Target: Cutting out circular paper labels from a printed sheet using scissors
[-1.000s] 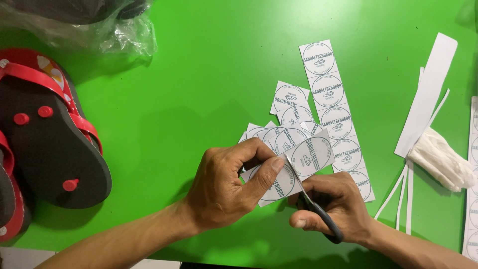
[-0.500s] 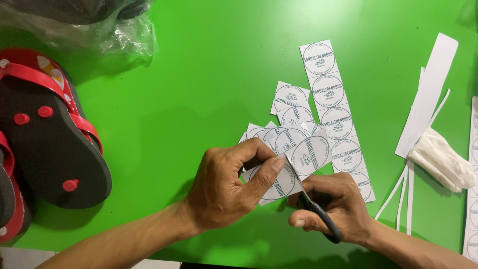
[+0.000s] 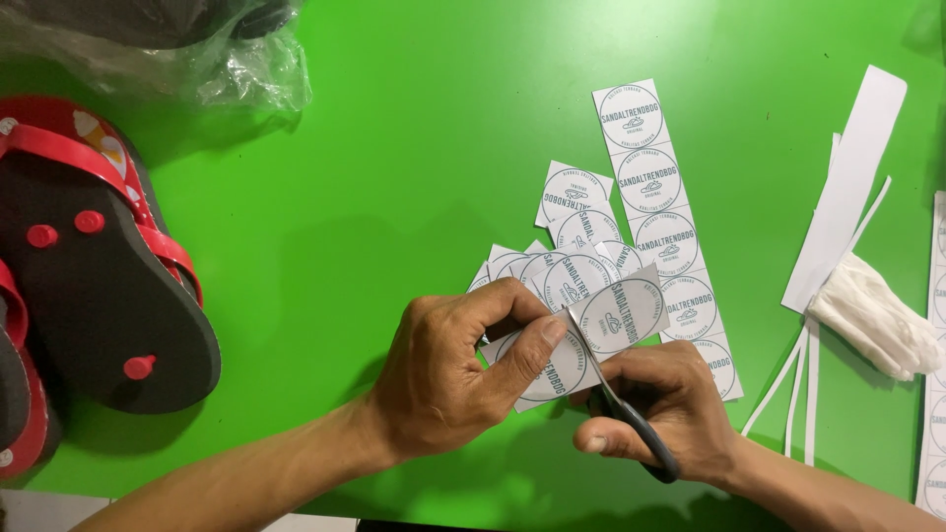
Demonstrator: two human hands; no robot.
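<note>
Fingers (image 3: 532, 355) of my left hand (image 3: 448, 379) pinch a white paper strip of round printed labels (image 3: 581, 330) over the green table (image 3: 394, 197); my right hand (image 3: 665, 409) grips dark-handled scissors (image 3: 631, 419), mid-cut. Cut squares (image 3: 572, 197) lie piled behind; an uncut strip (image 3: 655, 197) remains.

Two bare hands work here: the left hand (image 3: 443, 379) and the right hand (image 3: 665, 414). One pair of dark-handled scissors (image 3: 631, 419) sits in the right; two red-strapped black sandals (image 3: 94, 286) lie left of the left hand.
</note>
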